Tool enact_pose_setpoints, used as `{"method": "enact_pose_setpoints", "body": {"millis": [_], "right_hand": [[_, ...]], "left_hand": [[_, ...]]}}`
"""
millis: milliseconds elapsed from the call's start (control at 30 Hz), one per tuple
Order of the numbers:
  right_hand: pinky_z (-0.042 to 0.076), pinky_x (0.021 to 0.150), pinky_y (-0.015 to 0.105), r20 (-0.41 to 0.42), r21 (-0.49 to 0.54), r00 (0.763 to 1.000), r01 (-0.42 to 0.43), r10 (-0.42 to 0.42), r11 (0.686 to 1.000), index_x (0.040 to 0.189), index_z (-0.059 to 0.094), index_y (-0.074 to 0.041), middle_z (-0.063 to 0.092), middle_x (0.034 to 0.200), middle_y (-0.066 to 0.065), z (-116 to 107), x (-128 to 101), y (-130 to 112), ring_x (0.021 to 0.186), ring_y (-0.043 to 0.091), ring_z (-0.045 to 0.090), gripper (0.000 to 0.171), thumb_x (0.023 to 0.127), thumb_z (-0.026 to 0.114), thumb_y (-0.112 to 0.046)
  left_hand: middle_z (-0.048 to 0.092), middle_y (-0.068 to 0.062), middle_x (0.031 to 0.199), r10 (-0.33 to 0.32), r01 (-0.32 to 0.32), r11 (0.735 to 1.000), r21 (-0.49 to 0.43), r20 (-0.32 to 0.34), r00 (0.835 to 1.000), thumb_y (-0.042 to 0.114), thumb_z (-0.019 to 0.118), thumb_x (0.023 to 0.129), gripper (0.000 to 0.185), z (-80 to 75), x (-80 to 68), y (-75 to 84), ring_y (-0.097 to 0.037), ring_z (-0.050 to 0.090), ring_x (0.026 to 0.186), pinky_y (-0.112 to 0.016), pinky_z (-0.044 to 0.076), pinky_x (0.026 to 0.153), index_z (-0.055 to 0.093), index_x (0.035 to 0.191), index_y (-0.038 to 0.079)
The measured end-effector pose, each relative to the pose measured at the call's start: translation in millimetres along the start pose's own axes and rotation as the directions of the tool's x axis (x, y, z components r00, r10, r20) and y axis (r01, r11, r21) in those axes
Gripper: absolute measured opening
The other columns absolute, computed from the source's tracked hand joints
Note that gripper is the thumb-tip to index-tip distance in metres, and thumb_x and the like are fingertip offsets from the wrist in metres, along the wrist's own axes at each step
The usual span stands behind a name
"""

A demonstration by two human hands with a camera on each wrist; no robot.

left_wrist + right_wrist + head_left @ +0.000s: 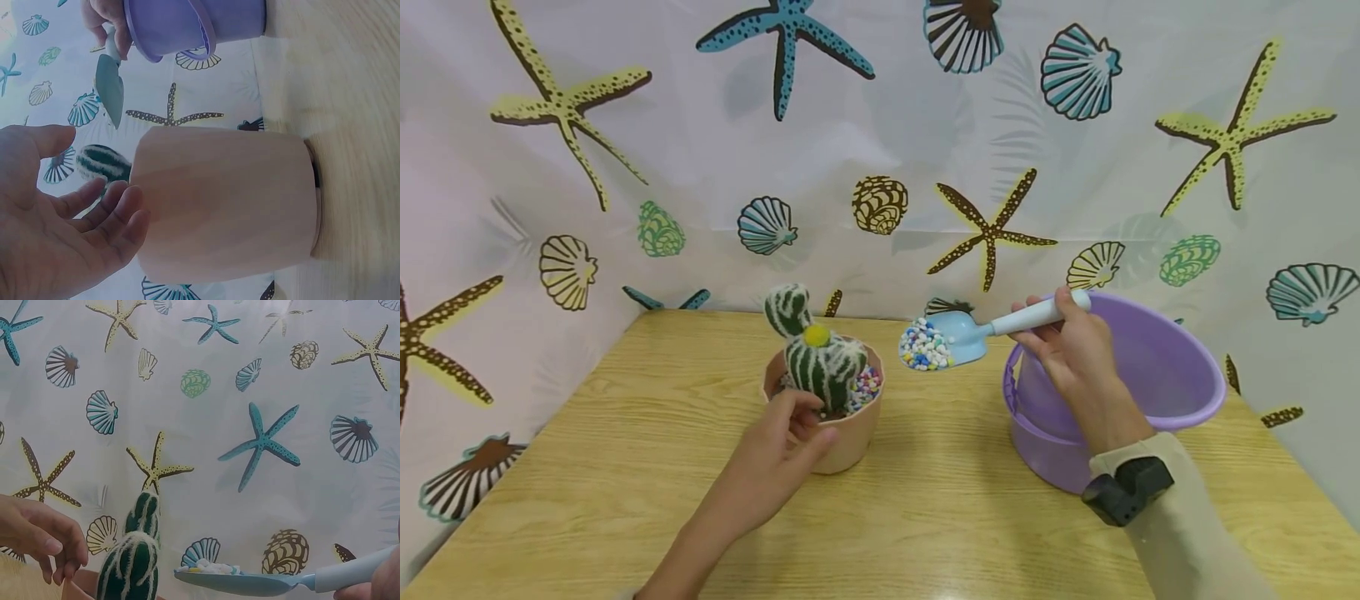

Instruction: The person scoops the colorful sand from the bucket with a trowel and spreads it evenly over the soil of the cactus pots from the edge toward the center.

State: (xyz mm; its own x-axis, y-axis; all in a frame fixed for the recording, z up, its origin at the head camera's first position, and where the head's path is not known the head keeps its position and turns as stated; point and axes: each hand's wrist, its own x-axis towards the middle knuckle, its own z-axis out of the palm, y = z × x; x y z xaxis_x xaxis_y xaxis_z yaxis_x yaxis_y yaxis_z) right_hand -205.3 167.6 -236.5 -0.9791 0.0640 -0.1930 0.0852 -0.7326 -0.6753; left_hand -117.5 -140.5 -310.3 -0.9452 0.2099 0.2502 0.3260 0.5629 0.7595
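Our right hand [1075, 346] gripped the little blue shovel [981, 333] by its handle | it was full of loose pebbles [925, 346], easy to spill, held between pot [842, 437] and bucket [1150, 392] | our left hand [782, 446] lay loosely open, fingertips at the pot's rim | we judged the shovel light and stiff.

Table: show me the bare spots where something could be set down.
The table is bare left of the pot, along the near edge, and between the pot and the bucket. It is crowded above that gap, where the right hand holds the loaded scoop.
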Motion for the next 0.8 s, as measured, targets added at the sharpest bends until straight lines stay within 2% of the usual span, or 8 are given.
{"method": "enact_pose_setpoints", "body": {"millis": [133,300,433,633,800], "right_hand": [[0.028,0.112,0.046,-0.001,-0.012,1.0,0.003,-0.003,1.0,0.145,0.021,-0.023,0.032,0.136,0.014,2,-1,2,0.139,0.033,0.031,0.044,0.102,0.031,-0.027],[0.028,0.112,0.047,0.004,-0.033,1.0,0.013,-0.013,0.999,0.142,0.025,-0.021,0.029,0.139,0.016,5,-1,4,0.139,0.035,0.031,0.041,0.102,0.031,-0.026],[0.026,0.112,0.049,0.012,-0.046,1.0,0.026,-0.026,0.999,0.14,0.026,-0.019,0.033,0.132,0.017,8,-1,6,0.139,0.036,0.031,0.038,0.103,0.03,-0.024],[0.029,0.111,0.05,0.013,-0.115,0.999,0.052,-0.051,0.992,0.132,0.029,-0.014,0.038,0.118,0.014,12,0,11,0.135,0.036,0.037,0.031,0.103,0.032,-0.024],[0.031,0.11,0.05,0.019,-0.15,0.998,0.059,-0.057,0.987,0.134,0.027,-0.013,0.038,0.118,0.014,16,-1,14,0.134,0.036,0.038,0.034,0.103,0.03,-0.024]], "left_hand": [[0.054,-0.008,0.101,-0.004,0.004,1.0,0.009,-0.019,1.0,0.029,0.057,0.096,0.036,-5.4,1.5,-3.9,-0.014,0.052,0.089,-0.026,0.049,0.074,0.051,0.12,0.002],[0.054,-0.01,0.101,-0.017,0.021,0.998,0.056,-0.063,0.998,0.028,0.056,0.097,0.036,-12.3,3.5,-10.9,-0.016,0.051,0.089,-0.027,0.048,0.074,0.05,0.12,0.001],[0.055,-0.013,0.102,-0.027,0.035,0.996,0.081,-0.101,0.995,0.026,0.056,0.097,0.036,-15.1,5.3,-17.3,-0.018,0.051,0.09,-0.028,0.047,0.073,0.051,0.12,-0.001],[0.052,-0.017,0.106,-0.02,0.03,0.997,0.074,-0.139,0.99,0.023,0.058,0.096,0.034,-17.2,9.5,-25.6,-0.022,0.05,0.091,-0.028,0.046,0.071,0.052,0.117,-0.003],[0.044,-0.022,0.118,-0.04,0.052,0.996,0.077,-0.151,0.988,0.027,0.059,0.095,0.042,-18.7,14.4,-33.6,-0.029,0.047,0.1,-0.037,0.043,0.078,0.048,0.121,-0.003]]}}
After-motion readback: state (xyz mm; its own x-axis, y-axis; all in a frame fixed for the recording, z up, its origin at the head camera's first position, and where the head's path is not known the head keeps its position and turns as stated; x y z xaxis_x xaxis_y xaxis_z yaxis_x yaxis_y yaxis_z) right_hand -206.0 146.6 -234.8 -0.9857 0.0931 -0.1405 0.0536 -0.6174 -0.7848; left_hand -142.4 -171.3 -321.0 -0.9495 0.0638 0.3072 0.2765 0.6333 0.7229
